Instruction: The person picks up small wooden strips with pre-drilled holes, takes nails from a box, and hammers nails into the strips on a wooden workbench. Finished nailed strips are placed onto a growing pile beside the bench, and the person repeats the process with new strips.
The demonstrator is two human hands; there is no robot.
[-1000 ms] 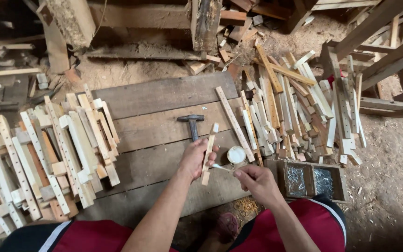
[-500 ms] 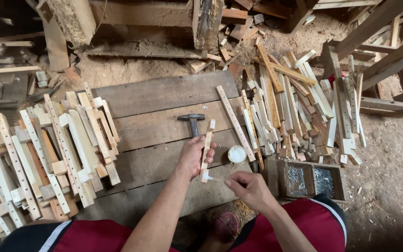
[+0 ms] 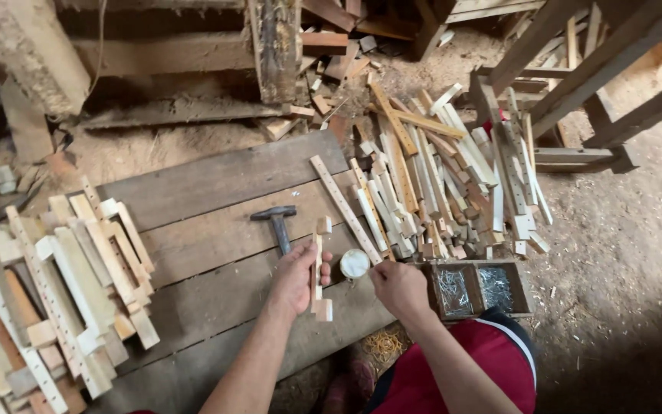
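The wide surface (image 3: 216, 184) of dark old planks takes most of the view, and the work is kept at its near edge, close to the person's body, probably so both hands can reach it without stretching. On the left lies a big heap of assembled wooden pieces (image 3: 63, 284), slats with small blocks on them, and on the right a loose pile of plain slats (image 3: 438, 176), so the two kinds are kept well apart with the working place between them. A small wooden box (image 3: 470, 289) with two compartments of nails stands at the near right, just beside the right hand (image 3: 400, 287), which seems a handy place for picking from it. The hammer (image 3: 277, 224) lies flat in the middle, not held, its handle pointing toward the left hand (image 3: 296, 276). A small round white lid or container (image 3: 355, 263) sits between the two hands. The left hand holds the slat with end blocks (image 3: 317, 268) steady on the planks, fingers curled around its middle. The right hand is loosely closed with the fingers bent down near the white round thing; if it pinches something small, I cannot tell.
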